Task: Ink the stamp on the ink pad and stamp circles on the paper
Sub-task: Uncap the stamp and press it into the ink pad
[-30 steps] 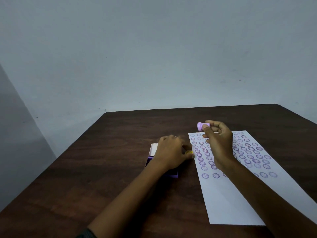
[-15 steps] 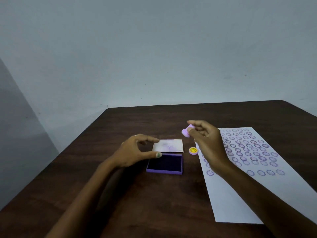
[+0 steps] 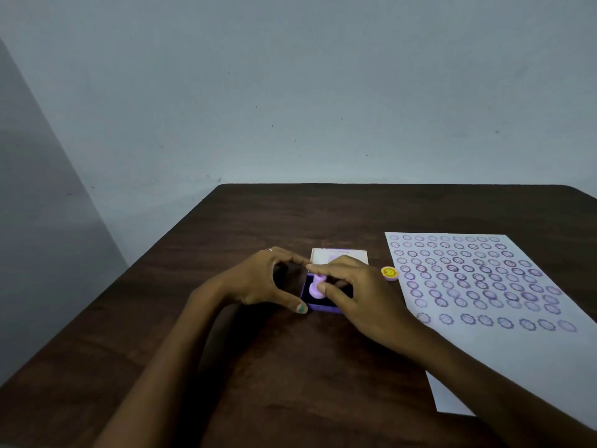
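The right hand (image 3: 358,295) pinched the pink stamp (image 3: 316,288) upright, its base down on the dark ink pad (image 3: 319,306) in its purple case. The left hand (image 3: 261,279) braced the case's left edge between thumb and fingers. A small yellow cap (image 3: 389,273) lay on the brown worktop (image 3: 290,218) between the case and the paper (image 3: 504,344), which carried rows of purple circles (image 3: 465,273).
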A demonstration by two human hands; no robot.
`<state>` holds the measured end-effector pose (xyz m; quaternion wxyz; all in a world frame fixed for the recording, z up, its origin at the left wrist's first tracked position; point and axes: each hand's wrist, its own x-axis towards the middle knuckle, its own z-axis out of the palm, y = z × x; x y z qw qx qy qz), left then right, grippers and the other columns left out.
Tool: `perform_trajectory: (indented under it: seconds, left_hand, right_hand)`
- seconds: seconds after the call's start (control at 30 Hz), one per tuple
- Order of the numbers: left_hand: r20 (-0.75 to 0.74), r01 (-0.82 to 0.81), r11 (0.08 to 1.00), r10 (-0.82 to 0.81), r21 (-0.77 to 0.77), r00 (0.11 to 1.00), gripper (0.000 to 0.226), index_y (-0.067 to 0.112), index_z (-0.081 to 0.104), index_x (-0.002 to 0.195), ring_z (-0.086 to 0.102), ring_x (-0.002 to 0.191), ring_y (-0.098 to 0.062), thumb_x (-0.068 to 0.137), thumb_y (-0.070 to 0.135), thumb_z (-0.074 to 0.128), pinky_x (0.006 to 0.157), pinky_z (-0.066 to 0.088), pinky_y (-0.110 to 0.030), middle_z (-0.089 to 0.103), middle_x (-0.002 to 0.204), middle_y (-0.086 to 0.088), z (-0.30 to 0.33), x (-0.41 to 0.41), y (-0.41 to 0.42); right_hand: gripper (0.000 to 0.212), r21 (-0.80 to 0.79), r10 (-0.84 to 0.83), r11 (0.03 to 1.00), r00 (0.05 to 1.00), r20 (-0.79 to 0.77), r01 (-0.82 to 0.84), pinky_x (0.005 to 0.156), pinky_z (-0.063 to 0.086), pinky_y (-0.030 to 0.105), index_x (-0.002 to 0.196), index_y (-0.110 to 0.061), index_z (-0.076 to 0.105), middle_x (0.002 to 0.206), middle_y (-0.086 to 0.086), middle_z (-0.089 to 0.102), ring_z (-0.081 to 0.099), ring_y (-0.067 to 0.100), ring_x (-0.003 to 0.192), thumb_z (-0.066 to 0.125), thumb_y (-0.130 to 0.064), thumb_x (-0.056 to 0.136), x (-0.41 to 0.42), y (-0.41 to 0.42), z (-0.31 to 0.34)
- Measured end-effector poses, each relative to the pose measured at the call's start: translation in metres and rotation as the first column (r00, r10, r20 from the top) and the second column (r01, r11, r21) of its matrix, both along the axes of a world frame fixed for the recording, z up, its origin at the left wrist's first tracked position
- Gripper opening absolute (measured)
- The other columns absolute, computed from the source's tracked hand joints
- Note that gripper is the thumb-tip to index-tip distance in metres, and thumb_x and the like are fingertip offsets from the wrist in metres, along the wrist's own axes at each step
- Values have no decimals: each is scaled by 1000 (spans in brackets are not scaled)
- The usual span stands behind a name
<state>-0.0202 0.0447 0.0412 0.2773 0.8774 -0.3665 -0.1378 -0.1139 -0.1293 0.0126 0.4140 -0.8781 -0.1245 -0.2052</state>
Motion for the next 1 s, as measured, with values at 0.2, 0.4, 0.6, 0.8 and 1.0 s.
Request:
perform_trajectory:
  seconds: [0.2, 0.4, 0.6, 0.8, 1.0]
  left_hand:
    - [-1, 5, 1000, -5, -13, 1000, 54, 40, 59, 109, 48, 113, -6, 64, 30, 86, 94, 41, -18, 53, 122, 11, -2, 2, 1]
    - [-2, 9, 1000, -9, -26, 1000, 55, 35, 61, 112, 48, 112, -3, 63, 30, 86, 90, 38, -13, 54, 122, 12, -4, 3, 0]
    - [-48, 16, 999, -18, -40, 999, 57, 31, 61, 116, 52, 105, 10, 65, 25, 85, 83, 36, 2, 57, 117, 21, -4, 3, -1]
    - [-88, 22, 996, -30, -91, 996, 56, 27, 64, 116, 55, 107, 11, 65, 21, 86, 85, 38, 1, 63, 118, 18, -6, 4, 0]
    - [-101, 19, 996, -28, -89, 995, 54, 28, 64, 115, 57, 108, 7, 65, 22, 85, 89, 42, -5, 65, 117, 16, -7, 5, -1]
  right_hand:
    - [28, -56, -4, 998, 1000, -3, 4, 73, 36, 4, 111, -16, 66, 88, -11, 58, 52, -7, 79, 60, -10, 84, 0, 6, 0]
    - [29, -101, 5, 995, 1000, -3, -6, 73, 35, 2, 114, -14, 65, 90, -9, 58, 51, -2, 80, 59, -11, 86, 1, 7, 2]
    - [28, -127, 20, 992, 1000, -11, -21, 74, 35, 7, 112, -14, 66, 95, 5, 68, 54, 5, 86, 60, -13, 85, 3, 6, 3]
    - [28, -100, -48, 994, 999, -23, 45, 78, 42, 19, 109, -16, 68, 96, 7, 71, 62, 14, 89, 64, -11, 81, 6, 5, 4]
    - [29, -188, -43, 981, 999, 19, 46, 80, 45, 25, 109, -16, 67, 97, 7, 72, 63, 17, 90, 65, -12, 81, 5, 7, 5]
